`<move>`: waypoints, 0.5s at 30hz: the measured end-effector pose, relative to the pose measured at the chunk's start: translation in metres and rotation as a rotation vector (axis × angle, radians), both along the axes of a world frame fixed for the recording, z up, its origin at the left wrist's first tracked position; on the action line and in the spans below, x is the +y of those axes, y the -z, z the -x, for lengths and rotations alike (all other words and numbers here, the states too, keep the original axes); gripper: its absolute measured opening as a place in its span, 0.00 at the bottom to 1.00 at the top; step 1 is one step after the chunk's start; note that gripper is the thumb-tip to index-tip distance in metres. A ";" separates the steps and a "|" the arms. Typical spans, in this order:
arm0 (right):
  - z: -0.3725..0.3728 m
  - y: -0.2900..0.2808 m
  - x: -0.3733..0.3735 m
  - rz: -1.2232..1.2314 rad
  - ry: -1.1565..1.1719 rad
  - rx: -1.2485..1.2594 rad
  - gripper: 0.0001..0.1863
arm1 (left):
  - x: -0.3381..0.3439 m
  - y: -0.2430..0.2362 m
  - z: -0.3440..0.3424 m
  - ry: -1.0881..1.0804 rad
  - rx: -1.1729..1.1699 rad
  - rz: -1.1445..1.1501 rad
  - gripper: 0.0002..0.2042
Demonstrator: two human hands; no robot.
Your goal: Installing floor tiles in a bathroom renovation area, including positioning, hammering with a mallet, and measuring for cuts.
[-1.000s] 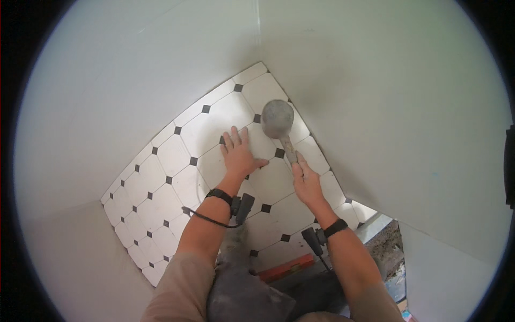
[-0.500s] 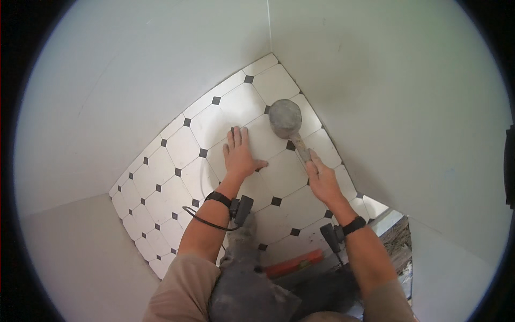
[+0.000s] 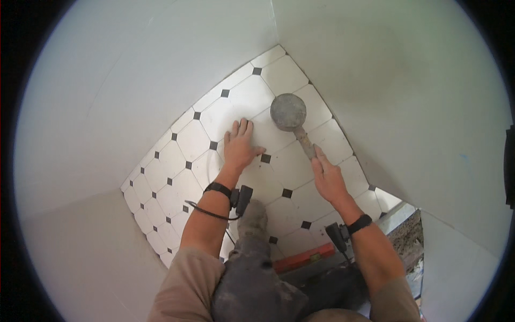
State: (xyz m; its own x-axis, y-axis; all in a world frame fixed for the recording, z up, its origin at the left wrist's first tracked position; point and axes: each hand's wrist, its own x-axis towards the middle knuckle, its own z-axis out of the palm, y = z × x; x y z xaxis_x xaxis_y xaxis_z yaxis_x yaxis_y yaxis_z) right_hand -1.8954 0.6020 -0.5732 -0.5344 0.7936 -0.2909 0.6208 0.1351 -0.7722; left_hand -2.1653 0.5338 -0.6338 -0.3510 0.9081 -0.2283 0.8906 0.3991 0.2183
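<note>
My left hand (image 3: 241, 146) lies flat, fingers apart, on a white octagonal floor tile (image 3: 236, 110) with small black square insets. My right hand (image 3: 328, 177) grips the handle of a grey rubber mallet (image 3: 288, 112). The mallet's round head hangs over the tile just right of my left hand's fingertips. Both wrists wear black bands with small devices attached. My knees, in dusty grey trousers (image 3: 252, 268), rest on the tiled floor (image 3: 161, 177) below the hands.
Plain white walls (image 3: 402, 80) close in on the left, rear and right, forming a narrow corner. A red spirit level (image 3: 300, 259) lies on the tiles by my knees. A doorway threshold with rough ground (image 3: 407, 236) shows at lower right.
The mallet head has stayed near the same tile while my right hand shifted slightly on the handle. My left hand remains pressed on the tile. The view moved a little toward the corner.
</note>
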 end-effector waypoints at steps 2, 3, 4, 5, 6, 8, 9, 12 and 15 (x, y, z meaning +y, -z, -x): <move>0.003 0.012 0.001 -0.087 -0.027 -0.035 0.26 | 0.001 -0.001 -0.004 -0.023 -0.009 0.042 0.49; 0.004 0.011 0.004 -0.094 -0.028 -0.034 0.26 | 0.005 -0.003 -0.006 -0.042 -0.019 0.083 0.48; 0.004 0.011 0.007 -0.046 -0.028 -0.039 0.26 | 0.009 -0.005 -0.008 -0.042 -0.019 0.076 0.48; 0.008 0.005 0.005 0.015 -0.033 -0.038 0.26 | 0.006 -0.006 -0.008 -0.045 -0.008 0.093 0.48; 0.012 0.001 0.004 0.020 -0.036 -0.034 0.26 | 0.003 -0.007 -0.007 -0.048 0.002 0.111 0.47; 0.019 -0.007 0.005 0.026 -0.046 -0.045 0.27 | 0.003 -0.008 -0.003 -0.053 0.006 0.107 0.47; 0.017 -0.001 0.007 0.024 -0.042 -0.048 0.27 | 0.005 -0.008 -0.003 -0.055 0.006 0.098 0.47; 0.015 0.013 0.015 0.007 -0.072 -0.112 0.27 | 0.005 -0.011 -0.009 -0.054 0.000 0.132 0.47; 0.011 0.013 0.016 0.037 -0.126 -0.197 0.28 | 0.006 -0.013 -0.008 -0.050 0.024 0.116 0.47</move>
State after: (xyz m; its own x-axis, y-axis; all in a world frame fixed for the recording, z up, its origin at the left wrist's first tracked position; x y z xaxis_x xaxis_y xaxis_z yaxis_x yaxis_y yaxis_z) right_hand -1.9066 0.6177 -0.5863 -0.5587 0.7112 -0.4268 0.7401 0.1952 -0.6435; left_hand -2.1568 0.5398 -0.6210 -0.4022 0.8571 -0.3219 0.8731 0.4649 0.1468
